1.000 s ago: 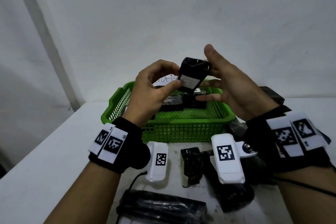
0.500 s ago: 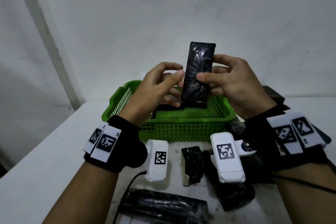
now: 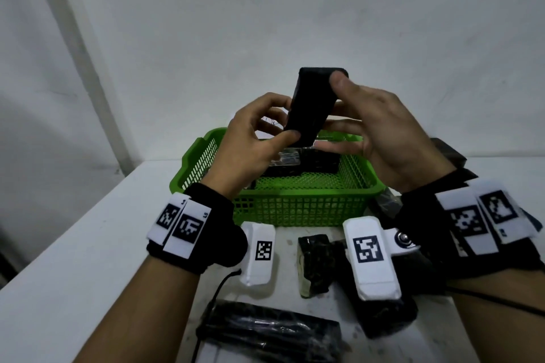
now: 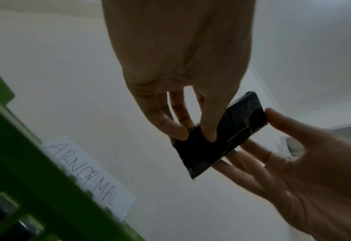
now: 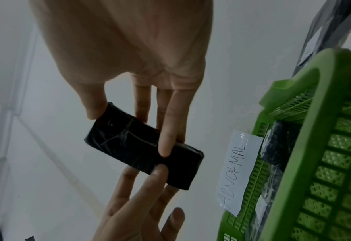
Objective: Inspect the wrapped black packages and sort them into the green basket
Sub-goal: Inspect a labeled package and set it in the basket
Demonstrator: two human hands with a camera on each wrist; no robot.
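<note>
One wrapped black package (image 3: 312, 106) is up in the air above the green basket (image 3: 295, 206), standing roughly on end and tilted a little. Both hands are on it. The left hand (image 3: 250, 144) pinches its lower end between thumb and fingertips; the right hand (image 3: 383, 132) grasps it higher up, thumb on the top corner and straight fingers laid along its far face.

In the one green basket on the white bench (image 3: 88, 244) lie at least two more black packages (image 3: 309, 163), though the hands hide part of them, so the exact count is unclear. A single paper label (image 5: 237, 172) reading "ABNORMAL" is fixed to the basket's wall.

On the bench in front of the basket lie about four loose black packages: a small one (image 3: 314, 265) in the middle, a long one (image 3: 271, 333) nearest the camera, and others partly hidden under the right wrist.
</note>
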